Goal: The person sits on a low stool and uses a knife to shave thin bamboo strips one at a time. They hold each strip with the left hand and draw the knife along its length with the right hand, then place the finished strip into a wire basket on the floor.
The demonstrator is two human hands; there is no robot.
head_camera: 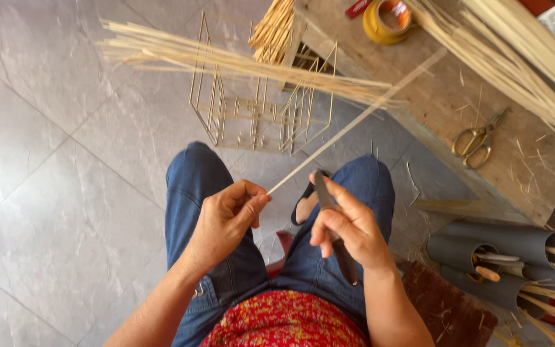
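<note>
A: Item count, please, starting at the hands.

B: Two hands. The left hand (226, 215) is curled closed, thumb and fingertips pinching the near end of one thin bamboo strip (354, 122). The right hand (345, 225) is wrapped around one dark-handled knife (332, 222), index finger laid along the upper part.

A: Orientation of the strip?

B: Its long axis runs diagonally. The near end sits at the left fingertips above the lap; the far end points up and to the right, crossing over the edge of the wooden counter (515, 160) toward the tape roll. It is straight and off the floor along its whole length.

A: And the knife?

B: Long axis nearly upright in the view, tilted slightly; the upper end sits just beside the strip's near end, the lower end points toward the lap. I cannot tell whether the blade touches the strip.

A: Other items?

B: One wire frame (258, 103) standing on the grey tiled floor (46, 160) ahead of the knees. One loose bundle of bamboo strips (226, 61) lying across it, long axis left to right. One roll of yellow tape (385, 19) and one pair of scissors (480, 138) on the counter, well apart. Three grey tubes (502, 244) at the right, holding sticks and tools.
</note>
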